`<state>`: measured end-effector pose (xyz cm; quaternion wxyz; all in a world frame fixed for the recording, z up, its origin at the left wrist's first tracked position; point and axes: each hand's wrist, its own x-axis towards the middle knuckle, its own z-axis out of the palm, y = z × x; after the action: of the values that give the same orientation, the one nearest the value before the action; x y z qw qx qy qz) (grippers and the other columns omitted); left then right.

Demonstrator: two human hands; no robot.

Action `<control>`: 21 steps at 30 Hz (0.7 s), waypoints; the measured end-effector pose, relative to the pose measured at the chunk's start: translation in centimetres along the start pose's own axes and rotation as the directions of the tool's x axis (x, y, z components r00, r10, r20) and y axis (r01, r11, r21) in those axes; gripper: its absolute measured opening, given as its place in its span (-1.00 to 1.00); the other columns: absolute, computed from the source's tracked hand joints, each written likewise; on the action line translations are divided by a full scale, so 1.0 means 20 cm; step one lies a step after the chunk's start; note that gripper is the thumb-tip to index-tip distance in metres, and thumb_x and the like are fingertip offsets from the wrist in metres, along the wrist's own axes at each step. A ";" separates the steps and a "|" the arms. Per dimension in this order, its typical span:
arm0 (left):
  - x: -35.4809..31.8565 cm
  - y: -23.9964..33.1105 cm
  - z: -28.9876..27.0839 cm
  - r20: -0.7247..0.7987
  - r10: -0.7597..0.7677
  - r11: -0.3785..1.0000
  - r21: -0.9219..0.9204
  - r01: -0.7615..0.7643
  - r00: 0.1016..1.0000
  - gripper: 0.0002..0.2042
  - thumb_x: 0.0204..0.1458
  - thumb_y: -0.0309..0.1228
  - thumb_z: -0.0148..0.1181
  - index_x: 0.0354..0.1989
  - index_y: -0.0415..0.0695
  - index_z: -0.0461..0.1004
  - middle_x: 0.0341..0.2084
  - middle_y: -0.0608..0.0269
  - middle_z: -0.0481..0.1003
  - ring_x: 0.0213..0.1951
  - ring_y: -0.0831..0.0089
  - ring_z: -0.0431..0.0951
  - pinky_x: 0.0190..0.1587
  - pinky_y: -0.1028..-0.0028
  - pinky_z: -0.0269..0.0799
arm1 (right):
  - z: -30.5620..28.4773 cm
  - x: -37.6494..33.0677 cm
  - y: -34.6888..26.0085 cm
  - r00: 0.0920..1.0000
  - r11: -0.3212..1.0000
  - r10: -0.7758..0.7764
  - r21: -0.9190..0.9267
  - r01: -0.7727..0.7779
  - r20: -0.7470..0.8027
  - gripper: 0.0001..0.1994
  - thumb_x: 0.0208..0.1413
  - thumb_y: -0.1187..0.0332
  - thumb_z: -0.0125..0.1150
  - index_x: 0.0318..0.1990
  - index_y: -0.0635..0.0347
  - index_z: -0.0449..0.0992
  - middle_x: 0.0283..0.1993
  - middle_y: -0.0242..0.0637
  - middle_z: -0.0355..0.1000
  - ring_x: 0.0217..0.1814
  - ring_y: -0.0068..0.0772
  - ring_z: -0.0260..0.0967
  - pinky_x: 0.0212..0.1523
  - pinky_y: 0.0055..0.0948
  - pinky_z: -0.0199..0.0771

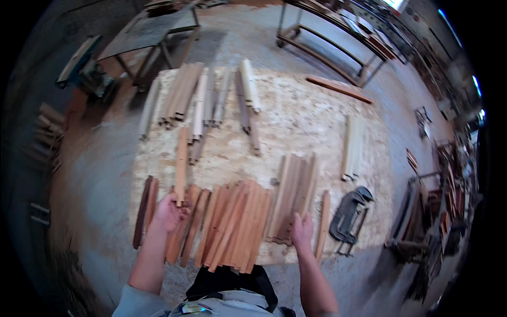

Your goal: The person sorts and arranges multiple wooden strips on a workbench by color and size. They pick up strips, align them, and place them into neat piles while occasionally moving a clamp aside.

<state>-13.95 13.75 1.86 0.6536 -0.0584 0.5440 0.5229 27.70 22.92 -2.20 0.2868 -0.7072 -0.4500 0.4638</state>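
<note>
My left hand (170, 213) is closed around the near end of a light orange-brown wood strip (181, 166), which points away from me. Below and beside that hand lie reddish-brown wood strips (235, 227), many of them side by side along the near edge of the board. My right hand (302, 231) grips the near end of a pale wood strip (310, 185) at the right side of a stack of brown and tan strips (288, 198). A single lighter strip (322, 224) lies just right of that hand.
A pale plywood board (296, 119) carries everything. Grey C-clamps (348, 222) lie at its right, with cream strips (351, 148) beyond. More bundled strips (182, 92) occupy the far left, and a reddish strip (338, 90) the far edge. A metal table (148, 34) and a wheeled rack (327, 47) stand behind.
</note>
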 end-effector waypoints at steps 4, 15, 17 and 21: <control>0.16 -0.02 -0.05 -0.095 0.145 0.974 0.189 -0.125 0.985 -0.81 0.19 -0.18 0.11 -0.30 -0.02 0.42 -0.46 0.33 0.48 -0.53 0.52 0.49 -0.56 0.55 0.30 | 0.03 0.08 0.16 0.995 0.989 -0.104 -0.109 0.102 -0.006 -0.76 0.27 0.25 0.10 -0.16 0.27 0.36 -0.46 -0.26 0.44 -0.57 -0.46 0.42 -0.56 -0.44 0.49; -0.31 -0.54 0.54 0.050 0.137 0.957 0.251 -0.145 0.989 -0.89 0.24 -0.35 0.03 -0.22 -0.10 0.32 -0.44 0.15 0.53 -0.54 0.46 0.55 -0.53 0.48 0.44 | -0.05 -0.10 -0.09 0.969 0.942 0.075 0.302 -0.146 0.234 -0.78 0.33 0.22 0.02 -0.14 0.21 0.34 -0.40 -0.28 0.45 -0.58 -0.53 0.37 -0.62 -0.51 0.36; -0.28 -0.66 0.61 0.091 0.041 0.972 0.227 -0.061 0.995 -0.90 0.21 -0.36 0.05 -0.19 -0.08 0.34 -0.42 0.17 0.52 -0.54 0.43 0.53 -0.53 0.46 0.38 | -0.04 -0.17 -0.14 0.955 0.922 0.088 0.340 -0.185 0.282 -0.78 0.34 0.23 0.00 -0.12 0.21 0.34 -0.38 -0.28 0.46 -0.56 -0.53 0.37 -0.59 -0.52 0.39; -0.29 -0.84 0.74 0.151 -0.020 0.949 0.314 -0.028 0.988 -0.89 0.22 -0.36 0.03 -0.20 -0.11 0.34 -0.41 0.17 0.52 -0.51 0.45 0.55 -0.53 0.48 0.42 | 0.00 -0.22 -0.09 0.960 0.880 0.072 0.436 -0.188 0.269 -0.79 0.36 0.24 -0.04 -0.09 0.22 0.35 -0.35 -0.27 0.47 -0.52 -0.52 0.38 -0.54 -0.53 0.43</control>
<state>9.02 12.29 4.00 0.6932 0.0878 0.5690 0.4336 26.25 19.69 1.01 0.3553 -0.5859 -0.3112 0.6586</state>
